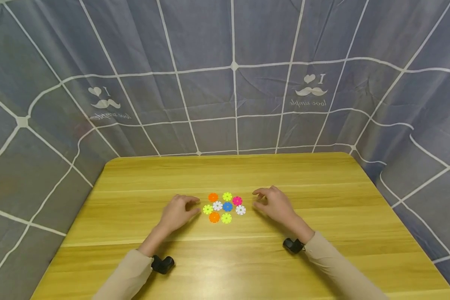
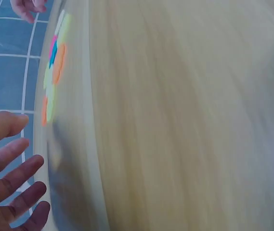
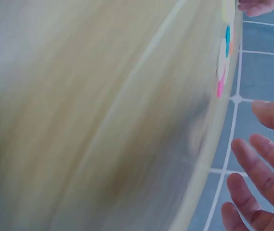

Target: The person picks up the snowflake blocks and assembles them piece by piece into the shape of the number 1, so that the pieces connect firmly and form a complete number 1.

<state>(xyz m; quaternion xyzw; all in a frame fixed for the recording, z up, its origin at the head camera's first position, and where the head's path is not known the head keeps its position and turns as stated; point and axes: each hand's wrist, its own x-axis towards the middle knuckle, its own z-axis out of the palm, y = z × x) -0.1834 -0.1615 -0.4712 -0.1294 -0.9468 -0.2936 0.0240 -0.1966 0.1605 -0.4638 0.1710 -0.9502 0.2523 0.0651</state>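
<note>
Nine notched discs (image 1: 224, 207) lie flat in a cluster on the table (image 1: 225, 266), between the two hands. Only the head view gives their layout: orange (image 1: 213, 197), yellow and pink (image 1: 237, 201) along the far side; yellow, white, blue and white across the middle; orange and yellow nearest the person.

The left hand (image 1: 177, 212) is just beside the cluster's left side, its thumb close to a yellow disc. The right hand (image 1: 277, 205) is near the other side, with a little more space before the white and pink ones. Both hold nothing.

From above, the fingers bunch together over each thumb; the wrist views show what that hides — thumb and all four fingers spread, a wide gap to the thumb. There the discs shrink to a thin, edge-on strip, orange nearest the left hand, pink nearest the right, and each view catches the opposite hand's fingers at its top.

The head view alone has the beige sleeves (image 1: 125, 275), the black wrist cameras (image 1: 163, 264) and the curtain's (image 1: 206, 96) moustache prints (image 1: 311, 91).
</note>
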